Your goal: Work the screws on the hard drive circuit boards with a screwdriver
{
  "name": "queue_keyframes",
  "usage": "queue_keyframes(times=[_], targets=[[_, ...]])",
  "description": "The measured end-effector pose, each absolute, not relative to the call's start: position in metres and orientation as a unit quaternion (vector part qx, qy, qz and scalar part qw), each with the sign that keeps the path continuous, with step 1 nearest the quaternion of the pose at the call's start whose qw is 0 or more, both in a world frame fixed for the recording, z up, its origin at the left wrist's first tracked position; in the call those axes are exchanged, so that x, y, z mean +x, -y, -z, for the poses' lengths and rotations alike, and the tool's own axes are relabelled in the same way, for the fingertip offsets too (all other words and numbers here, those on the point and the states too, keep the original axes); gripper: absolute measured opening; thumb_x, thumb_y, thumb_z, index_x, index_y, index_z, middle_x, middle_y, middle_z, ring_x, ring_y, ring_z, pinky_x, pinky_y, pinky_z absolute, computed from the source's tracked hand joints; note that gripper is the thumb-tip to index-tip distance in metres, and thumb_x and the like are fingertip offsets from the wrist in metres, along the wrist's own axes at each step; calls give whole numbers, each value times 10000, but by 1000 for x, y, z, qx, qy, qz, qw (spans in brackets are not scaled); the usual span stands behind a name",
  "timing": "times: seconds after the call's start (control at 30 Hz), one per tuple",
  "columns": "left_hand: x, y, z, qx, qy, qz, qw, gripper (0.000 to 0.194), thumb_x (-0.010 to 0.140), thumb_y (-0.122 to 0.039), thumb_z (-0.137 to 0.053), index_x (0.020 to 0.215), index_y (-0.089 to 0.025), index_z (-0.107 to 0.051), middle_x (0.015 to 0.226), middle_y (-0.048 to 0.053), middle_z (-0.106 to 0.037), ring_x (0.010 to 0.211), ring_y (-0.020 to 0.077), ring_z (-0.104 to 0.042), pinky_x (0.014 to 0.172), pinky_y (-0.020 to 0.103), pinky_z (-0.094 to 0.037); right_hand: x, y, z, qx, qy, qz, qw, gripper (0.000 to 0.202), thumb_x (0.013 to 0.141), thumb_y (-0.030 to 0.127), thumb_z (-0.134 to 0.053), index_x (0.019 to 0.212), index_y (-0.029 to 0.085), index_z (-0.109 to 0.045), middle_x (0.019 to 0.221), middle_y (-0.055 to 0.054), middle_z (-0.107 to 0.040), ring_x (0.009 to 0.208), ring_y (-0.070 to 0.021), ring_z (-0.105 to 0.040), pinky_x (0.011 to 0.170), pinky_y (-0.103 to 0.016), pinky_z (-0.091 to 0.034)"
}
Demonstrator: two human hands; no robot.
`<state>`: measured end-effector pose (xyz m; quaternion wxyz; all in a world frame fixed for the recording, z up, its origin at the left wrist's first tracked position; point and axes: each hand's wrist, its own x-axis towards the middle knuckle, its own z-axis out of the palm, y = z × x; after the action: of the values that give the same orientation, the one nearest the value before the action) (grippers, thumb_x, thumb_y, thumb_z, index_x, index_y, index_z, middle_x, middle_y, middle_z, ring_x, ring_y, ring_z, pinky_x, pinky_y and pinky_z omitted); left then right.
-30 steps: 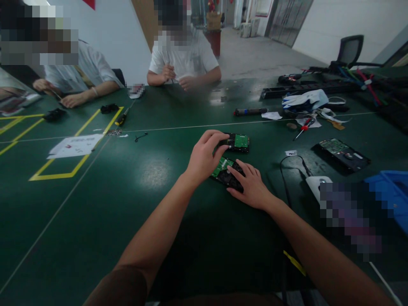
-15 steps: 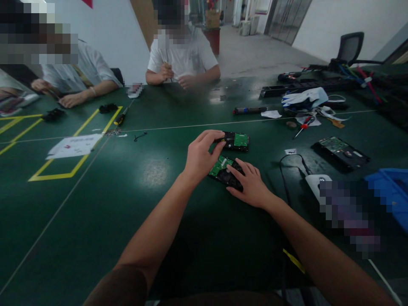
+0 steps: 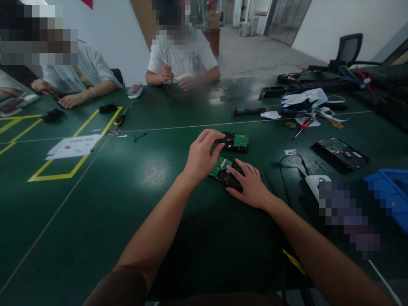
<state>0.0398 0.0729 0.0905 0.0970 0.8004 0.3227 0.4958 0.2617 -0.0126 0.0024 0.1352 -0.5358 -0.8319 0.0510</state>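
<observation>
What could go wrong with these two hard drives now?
The bare right hand rests on the near hard drive, close to its exposed circuit board; static might damage components.

The left hand is at the far hard drive, close beyond; the drives could knock together if either slides.

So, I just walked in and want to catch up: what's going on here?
Someone has both hands at two hard drives. The left hand is at the left end of the farther drive; whether it grips it is unclear. The right hand rests, fingers spread, on the nearer drive. A third drive lies off to the right, untouched. Across the table, other people sit with their hands at the edge.
</observation>
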Motion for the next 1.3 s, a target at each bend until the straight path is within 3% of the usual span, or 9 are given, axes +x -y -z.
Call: queue_keyframes(times=[0.17,0.47,0.73,1.0,1.3], targets=[[40,-70,-94,818,-304,-474,117,251,977,-98,-626,1205,-199,-659,1225,75,-751,1148,183,-712,1023,380,-599,262,12,-2,-536,833,-49,132,727,972,578,-600,1615,299,-409,1691,-168,-295,1498,-432,-326,1170,-636,-329],[41,-71,-92,796,-328,-491,133,195,943,-190,-736,1119,-202,-654,1166,57,-781,1084,179,-750,979,359,-619,262,12,1,-537,832,-44,137,730,968,575,-613,1612,292,-420,1696,-170,-292,1490,-431,-335,1169,-628,-331],[40,-72,-93,805,-313,-492,109,178,987,-124,-630,1148,-192,-660,1226,88,-736,1159,188,-702,1022,383,-591,261,13,-2,-536,833,-46,134,720,976,574,-601,1608,273,-433,1694,-178,-293,1497,-429,-327,1170,-626,-330],[38,-73,-93,803,-322,-495,86,184,992,-137,-615,1145,-211,-684,1166,69,-695,1090,182,-679,959,368,-602,262,12,-1,-537,832,-54,131,754,972,592,-589,1643,329,-368,1715,-147,-277,1506,-436,-315,1165,-641,-328],[38,-74,-91,802,-338,-481,105,265,907,-196,-780,1139,-205,-652,1143,57,-760,1048,183,-733,947,365,-620,263,12,0,-535,832,-56,135,745,976,592,-586,1638,317,-384,1713,-155,-278,1504,-438,-316,1161,-641,-326]])
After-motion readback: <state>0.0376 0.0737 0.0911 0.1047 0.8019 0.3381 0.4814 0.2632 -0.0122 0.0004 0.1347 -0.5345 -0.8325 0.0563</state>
